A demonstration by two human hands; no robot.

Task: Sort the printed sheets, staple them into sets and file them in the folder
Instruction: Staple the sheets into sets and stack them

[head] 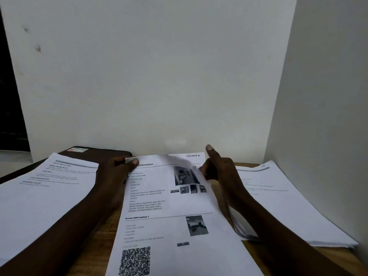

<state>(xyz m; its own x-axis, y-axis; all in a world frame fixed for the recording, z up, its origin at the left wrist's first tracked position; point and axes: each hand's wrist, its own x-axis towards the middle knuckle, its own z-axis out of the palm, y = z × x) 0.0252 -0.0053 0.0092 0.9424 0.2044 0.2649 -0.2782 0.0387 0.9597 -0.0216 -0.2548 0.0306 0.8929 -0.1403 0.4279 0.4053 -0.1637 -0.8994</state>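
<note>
1. Handwritten "SECTION-B" (193,155) stands in the far right corner of the top page of the middle sheaf (179,226).
2. A printed heading ending "Information" (145,164) sits at that page's far left; its start is covered.
3. A bold heading, "Scene Information 1" (137,217), sits midway down the page.
4. A QR code (135,260) is at its near left.
5. Print on the left stack (39,196) and the right stack (288,206) is too blurred to read.

"What's the desk made of?"

"From my feed, a brown wooden table top (102,250), smooth, with visible grain. The white printed paper sheets (179,226) look thin and matt."

"And behind them?"

"I see a dark brown flat folder (95,154), leather-like and dull, and a white painted wall (149,76), matt and scuffed."
</note>
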